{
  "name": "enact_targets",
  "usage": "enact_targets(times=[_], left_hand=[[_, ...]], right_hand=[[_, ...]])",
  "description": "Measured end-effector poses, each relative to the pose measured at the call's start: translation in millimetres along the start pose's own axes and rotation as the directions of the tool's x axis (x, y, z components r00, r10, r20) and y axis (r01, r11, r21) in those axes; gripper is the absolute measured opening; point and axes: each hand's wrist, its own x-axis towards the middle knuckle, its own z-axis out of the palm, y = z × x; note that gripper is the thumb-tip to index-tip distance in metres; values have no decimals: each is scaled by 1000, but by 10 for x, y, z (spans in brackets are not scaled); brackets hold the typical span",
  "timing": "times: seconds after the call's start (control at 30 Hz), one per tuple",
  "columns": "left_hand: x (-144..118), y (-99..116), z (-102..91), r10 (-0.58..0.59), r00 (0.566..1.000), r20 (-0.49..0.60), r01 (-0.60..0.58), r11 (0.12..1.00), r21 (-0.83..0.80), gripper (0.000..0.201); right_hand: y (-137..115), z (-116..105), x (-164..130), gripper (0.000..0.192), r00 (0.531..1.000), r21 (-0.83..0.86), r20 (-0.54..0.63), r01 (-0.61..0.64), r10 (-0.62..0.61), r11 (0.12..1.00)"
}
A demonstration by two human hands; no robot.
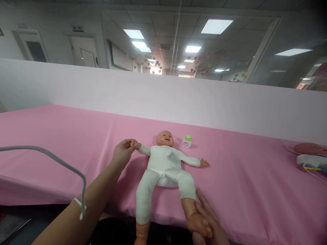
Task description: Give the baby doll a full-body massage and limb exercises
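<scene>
A baby doll [165,163] with a white cloth body lies on its back on the pink-covered table [242,180], head away from me and legs toward me. My left hand [124,151] pinches the doll's hand on the left side, with that arm stretched outward. At the lower right, my right hand [211,217] is around the outer side of the doll's foot [198,223], fingers lying along its ankle. The doll's other foot [142,233] hangs past the table's front edge. Beside its head stands a small clear bottle [186,142] with a green cap.
Another doll [310,154], partly wrapped in clear plastic, lies at the right edge. A grey cable [51,154] loops in from the left to a white tie at my left forearm. Behind the table rises a white panel [153,95] with glass above.
</scene>
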Motion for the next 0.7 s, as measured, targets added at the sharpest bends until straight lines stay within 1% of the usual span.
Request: enact_targets(times=[0.07,0.1,0.17,0.23,0.27,0.3,0.37,0.4,0.43,0.47,0.5,0.57,0.63,0.7], left_hand=[[-46,13,180,73,997,37,-72,996,-45,38],[-75,8,271,118,991,58,-116,993,-35,38],[-147,-15,435,218,969,120,-226,973,54,36],[-227,-39,549,304,926,226,-345,923,172,33],[-265,-45,583,336,896,290,-405,887,221,32],[-300,-47,603,365,856,365,-469,845,255,30],[-349,-41,608,415,757,505,-599,750,281,29],[-363,-34,599,434,707,558,-652,705,278,29],[-371,-29,589,448,667,595,-692,668,273,28],[-374,-27,578,456,640,618,-717,642,270,28],[-375,-28,570,458,629,628,-728,629,271,28],[-372,-47,563,457,636,622,-725,630,278,28],[-369,-83,565,461,660,593,-706,650,281,30],[-354,-125,563,456,705,544,-666,689,285,32]], right_hand=[[-102,64,179,50,999,29,-31,35,-35,999],[-151,96,280,50,999,41,-31,43,-42,998],[-218,164,487,50,999,73,8,32,-33,997],[-236,242,679,50,999,107,39,-7,2,994],[-230,286,764,50,999,127,47,-30,24,991],[-220,331,838,49,997,147,57,-53,45,988],[-200,418,952,46,994,174,82,-85,72,981],[-193,456,992,44,992,178,95,-95,79,979],[-189,488,1022,42,991,176,108,-98,80,980],[-187,513,1043,41,990,171,117,-99,79,980],[-185,533,1056,40,989,165,121,-99,80,981],[-183,554,1064,41,989,155,120,-103,85,982],[-187,553,1057,46,990,158,109,-104,87,982],[-208,527,1037,53,991,169,96,-103,88,980]])
